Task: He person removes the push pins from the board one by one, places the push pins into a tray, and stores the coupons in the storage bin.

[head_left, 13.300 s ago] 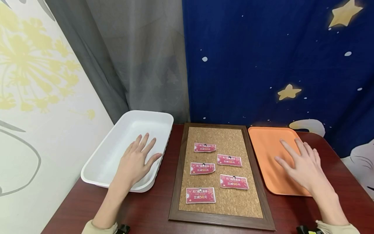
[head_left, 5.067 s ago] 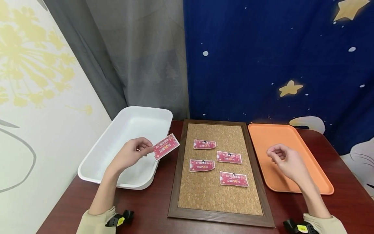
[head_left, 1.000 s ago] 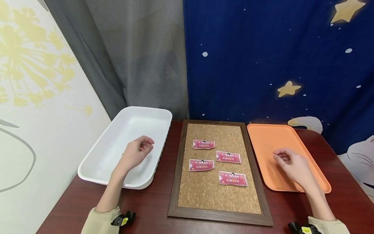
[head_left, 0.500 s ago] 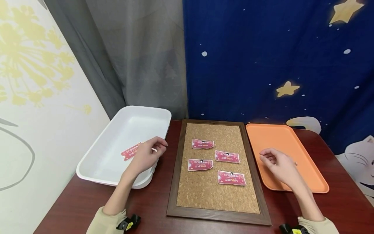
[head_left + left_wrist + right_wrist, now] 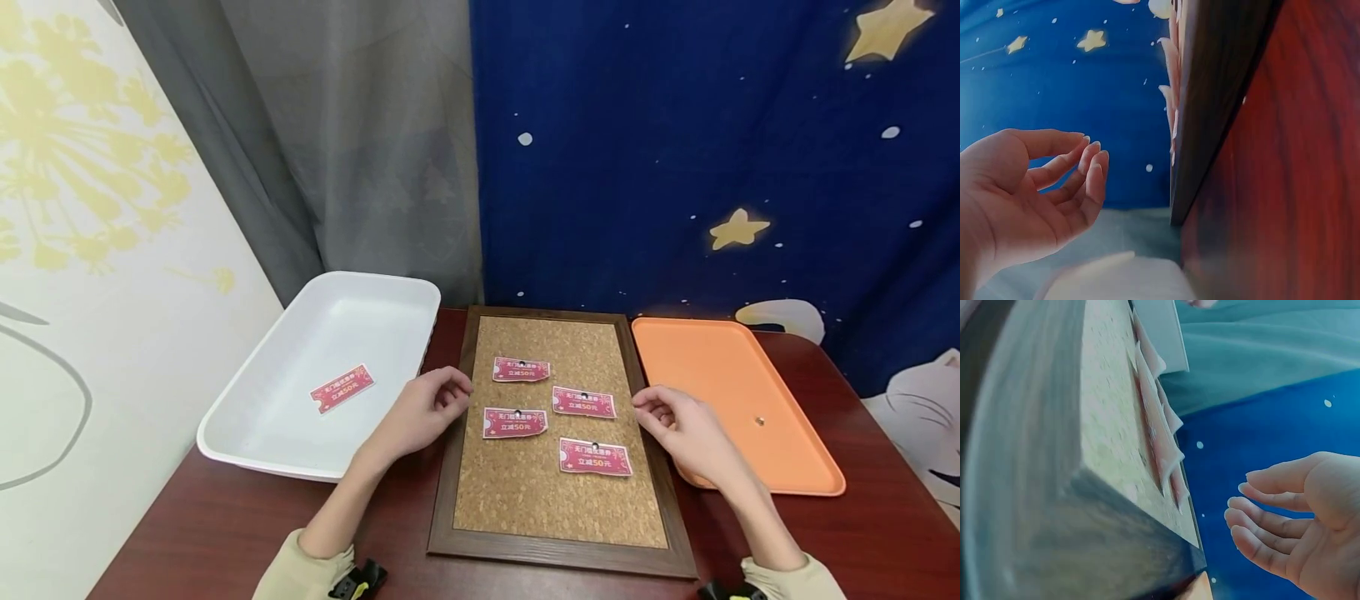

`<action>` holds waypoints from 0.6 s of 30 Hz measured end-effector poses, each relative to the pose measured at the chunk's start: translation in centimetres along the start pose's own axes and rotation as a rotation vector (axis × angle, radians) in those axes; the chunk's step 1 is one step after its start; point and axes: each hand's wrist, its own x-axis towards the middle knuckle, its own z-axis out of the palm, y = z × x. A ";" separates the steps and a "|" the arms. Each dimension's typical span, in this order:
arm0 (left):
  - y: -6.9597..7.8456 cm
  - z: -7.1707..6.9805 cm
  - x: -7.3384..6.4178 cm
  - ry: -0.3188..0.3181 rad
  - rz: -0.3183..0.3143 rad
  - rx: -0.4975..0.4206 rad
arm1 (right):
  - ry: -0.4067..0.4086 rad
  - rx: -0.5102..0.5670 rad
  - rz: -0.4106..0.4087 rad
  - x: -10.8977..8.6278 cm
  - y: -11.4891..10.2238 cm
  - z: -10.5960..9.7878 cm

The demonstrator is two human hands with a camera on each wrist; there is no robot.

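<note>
My left hand [image 5: 420, 414] hovers over the left frame of the corkboard [image 5: 555, 512], fingers loosely bent. The left wrist view shows this left hand [image 5: 1035, 200] with its thumb near the fingertips and nothing held. My right hand [image 5: 693, 435] is over the board's right frame; in the right wrist view, the right hand [image 5: 1310, 528] has relaxed fingers around bare air. Several pink paper coupons hang pinned on the cork, among them an upper left coupon [image 5: 521, 370] and a lower right coupon [image 5: 596, 458]. Another coupon [image 5: 342, 389] lies flat inside the white bin [image 5: 330, 321].
An orange tray [image 5: 701, 358] stands right of the board, with a small shiny pushpin [image 5: 760, 421] lying in it. The dark red table [image 5: 195, 533] carries everything. Curtains [image 5: 390, 167] hang behind its back edge, and a patterned wall [image 5: 112, 333] rises at left.
The lower left coupon came off the board into my left hand, and now lies in the bin. A pushpin now lies in the tray. Both hands have since moved inward to the board.
</note>
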 end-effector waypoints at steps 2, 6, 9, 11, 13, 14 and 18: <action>0.2 0.5 0.1 -0.010 0.010 0.016 | -0.005 0.005 -0.012 0.0 -0.2 0.4; 0.6 1.3 0.4 -0.029 0.017 0.018 | -0.027 0.020 -0.032 0.1 -0.4 0.9; 0.7 1.9 0.6 -0.041 0.024 0.016 | -0.050 0.026 -0.052 0.3 -0.6 1.3; 0.9 2.3 0.8 -0.049 0.024 0.011 | -0.068 0.025 -0.064 0.4 -0.6 1.5; 1.1 2.8 1.0 -0.063 0.016 0.006 | -0.089 0.029 -0.073 0.4 -0.7 1.8; 1.2 3.0 1.1 -0.070 0.009 0.002 | -0.101 0.032 -0.077 0.4 -0.7 1.9; 1.8 3.9 1.5 -0.108 -0.014 -0.009 | -0.150 0.040 -0.087 0.4 -0.8 2.2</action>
